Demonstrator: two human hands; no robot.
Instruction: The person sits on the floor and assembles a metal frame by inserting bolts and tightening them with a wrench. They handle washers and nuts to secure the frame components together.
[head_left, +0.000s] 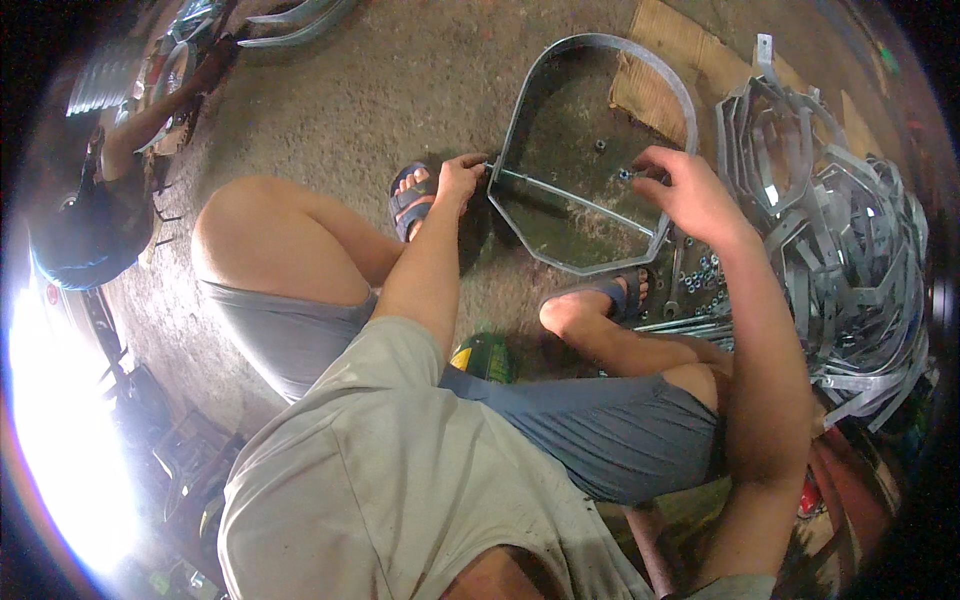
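A bent metal strap frame [516, 100], round at the far end and angular at the near end, lies in front of me. A thin metal rod [575, 197] crosses it from side to side. At the frame's left side, my left hand [460, 182] is closed on the rod's left end. My right hand [690, 197] reaches over the frame's right side, with a small nut [626, 174] at its pinched fingertips. Another nut [600, 146] lies on the ground inside the frame.
A tangled heap of bent metal straps [850, 240] is at the right. Loose nuts [705, 275], a wrench [676, 265] and several rods [690, 328] lie near my right foot. Cardboard [650, 85] lies at the far side. Another person [110, 210] works at the left.
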